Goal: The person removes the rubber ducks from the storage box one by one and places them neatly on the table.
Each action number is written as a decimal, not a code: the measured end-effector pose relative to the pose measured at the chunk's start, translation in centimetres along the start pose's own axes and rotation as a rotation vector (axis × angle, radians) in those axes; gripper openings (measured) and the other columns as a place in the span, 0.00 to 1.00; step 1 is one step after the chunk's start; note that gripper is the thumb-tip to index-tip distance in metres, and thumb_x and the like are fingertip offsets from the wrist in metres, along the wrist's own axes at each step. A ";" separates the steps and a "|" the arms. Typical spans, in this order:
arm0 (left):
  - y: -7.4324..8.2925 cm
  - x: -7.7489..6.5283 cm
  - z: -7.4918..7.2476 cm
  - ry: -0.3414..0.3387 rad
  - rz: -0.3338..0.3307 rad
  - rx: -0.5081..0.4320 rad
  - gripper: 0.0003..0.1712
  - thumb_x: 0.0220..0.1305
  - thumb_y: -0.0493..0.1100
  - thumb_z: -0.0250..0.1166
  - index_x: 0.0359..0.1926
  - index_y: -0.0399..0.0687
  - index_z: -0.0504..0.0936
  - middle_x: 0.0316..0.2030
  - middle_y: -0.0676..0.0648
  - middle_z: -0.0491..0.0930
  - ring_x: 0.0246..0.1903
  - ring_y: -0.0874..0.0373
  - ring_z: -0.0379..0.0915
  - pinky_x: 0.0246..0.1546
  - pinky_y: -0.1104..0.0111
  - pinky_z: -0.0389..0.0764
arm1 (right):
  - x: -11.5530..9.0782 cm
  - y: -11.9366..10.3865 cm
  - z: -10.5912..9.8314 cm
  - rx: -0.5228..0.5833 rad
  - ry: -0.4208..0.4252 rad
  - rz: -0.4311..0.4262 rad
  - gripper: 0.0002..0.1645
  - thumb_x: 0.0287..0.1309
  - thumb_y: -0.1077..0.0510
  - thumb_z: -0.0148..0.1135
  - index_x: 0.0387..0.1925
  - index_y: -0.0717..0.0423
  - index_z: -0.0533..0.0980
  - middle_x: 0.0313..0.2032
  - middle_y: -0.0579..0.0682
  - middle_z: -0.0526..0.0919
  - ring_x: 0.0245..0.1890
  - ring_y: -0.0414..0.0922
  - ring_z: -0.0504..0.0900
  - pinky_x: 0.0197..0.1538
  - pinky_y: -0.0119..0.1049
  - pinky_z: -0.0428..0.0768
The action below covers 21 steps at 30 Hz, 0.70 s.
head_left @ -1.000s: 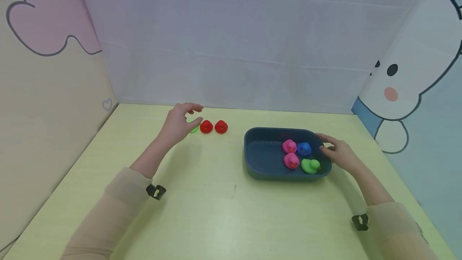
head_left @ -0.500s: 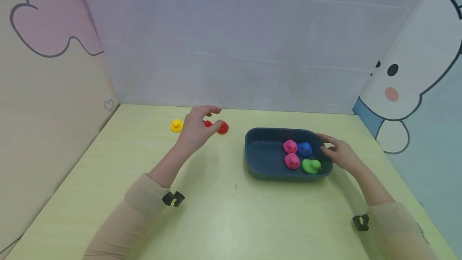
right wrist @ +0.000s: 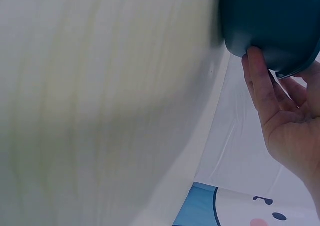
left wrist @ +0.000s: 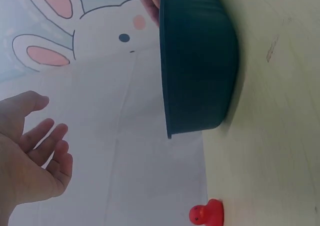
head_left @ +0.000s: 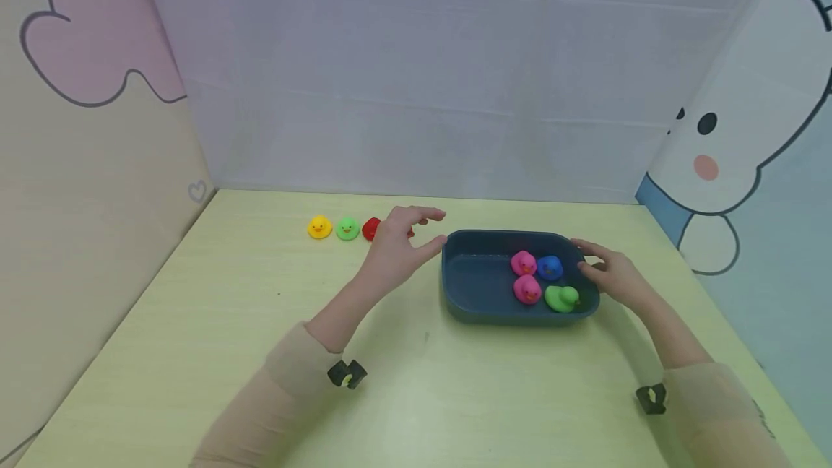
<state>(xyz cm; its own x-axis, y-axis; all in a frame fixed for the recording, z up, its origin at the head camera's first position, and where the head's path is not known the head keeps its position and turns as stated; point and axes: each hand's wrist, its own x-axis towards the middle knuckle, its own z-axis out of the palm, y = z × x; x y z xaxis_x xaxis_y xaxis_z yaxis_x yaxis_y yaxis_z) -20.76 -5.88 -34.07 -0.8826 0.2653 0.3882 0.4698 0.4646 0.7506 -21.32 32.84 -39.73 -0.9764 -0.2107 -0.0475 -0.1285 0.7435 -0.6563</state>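
My left hand (head_left: 398, 245) is above the table, just left of the dark blue plastic bin (head_left: 500, 318), thumb and fingers spread apart. In the left wrist view that hand (left wrist: 35, 153) holds nothing. My right hand (head_left: 609, 276) grips the bin's right end; in the right wrist view its fingers (right wrist: 262, 81) press on the outer wall. Inside the bin, toward the right, sit two pink rubber ducks (head_left: 527, 289), a blue duck (head_left: 550, 268) and a green duck (head_left: 562, 299).
At the back left a row of ducks stands on the table (head_left: 416, 388): a yellow duck (head_left: 320, 227), a light green duck (head_left: 347, 229), a red duck (head_left: 371, 228) and another red one mostly behind my left hand. A white sheet (head_left: 416, 92) hangs behind.
My left hand has moved right from over the duck row to beside the bin, uncovering the yellow and green ducks. The right hand and bin have stayed in place.
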 end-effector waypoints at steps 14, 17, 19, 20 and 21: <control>0.8 0.4 4.4 -0.193 0.087 -0.019 0.24 0.58 0.48 0.68 0.56 0.55 0.77 0.53 0.56 0.77 0.53 0.62 0.66 0.50 0.67 0.75 | 0.1 0.7 -0.4 0.045 -0.049 -0.014 0.32 0.69 0.55 0.50 0.69 0.61 0.55 0.63 0.72 0.62 0.56 0.69 0.71 0.35 0.40 0.83; 0.8 0.6 5.2 -0.241 0.105 -0.019 0.25 0.58 0.49 0.68 0.58 0.55 0.76 0.53 0.56 0.77 0.54 0.61 0.66 0.51 0.67 0.74 | 0.2 0.9 -0.7 0.079 -0.071 -0.017 0.34 0.68 0.54 0.51 0.70 0.60 0.54 0.63 0.72 0.61 0.57 0.70 0.69 0.36 0.41 0.83; 0.8 0.8 5.9 -0.271 0.119 -0.016 0.27 0.58 0.49 0.68 0.59 0.56 0.75 0.53 0.55 0.77 0.54 0.61 0.67 0.52 0.66 0.74 | 0.3 1.1 -0.8 0.105 -0.085 -0.017 0.35 0.68 0.53 0.51 0.71 0.59 0.53 0.63 0.72 0.60 0.57 0.71 0.68 0.37 0.41 0.83; 0.7 0.9 6.2 -0.284 0.128 -0.015 0.28 0.58 0.49 0.68 0.60 0.56 0.74 0.54 0.55 0.77 0.54 0.61 0.68 0.52 0.67 0.74 | 0.3 1.2 -0.8 0.117 -0.091 -0.016 0.36 0.68 0.53 0.52 0.71 0.58 0.53 0.64 0.71 0.60 0.58 0.71 0.68 0.38 0.41 0.83; 0.6 1.0 6.5 -0.296 0.135 -0.018 0.29 0.57 0.48 0.68 0.61 0.55 0.73 0.54 0.55 0.77 0.53 0.60 0.68 0.53 0.66 0.73 | 0.3 1.3 -0.8 0.127 -0.096 -0.020 0.36 0.67 0.53 0.52 0.71 0.57 0.52 0.64 0.71 0.60 0.58 0.71 0.68 0.38 0.40 0.83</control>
<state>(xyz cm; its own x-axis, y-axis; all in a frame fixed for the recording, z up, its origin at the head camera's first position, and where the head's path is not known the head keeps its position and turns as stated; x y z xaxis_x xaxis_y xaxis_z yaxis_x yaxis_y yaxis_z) -21.24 0.20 -36.72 -0.7672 0.5591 0.3144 0.5796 0.3943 0.7131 -21.97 34.26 -39.96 -0.9521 -0.2886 -0.1011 -0.1188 0.6538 -0.7473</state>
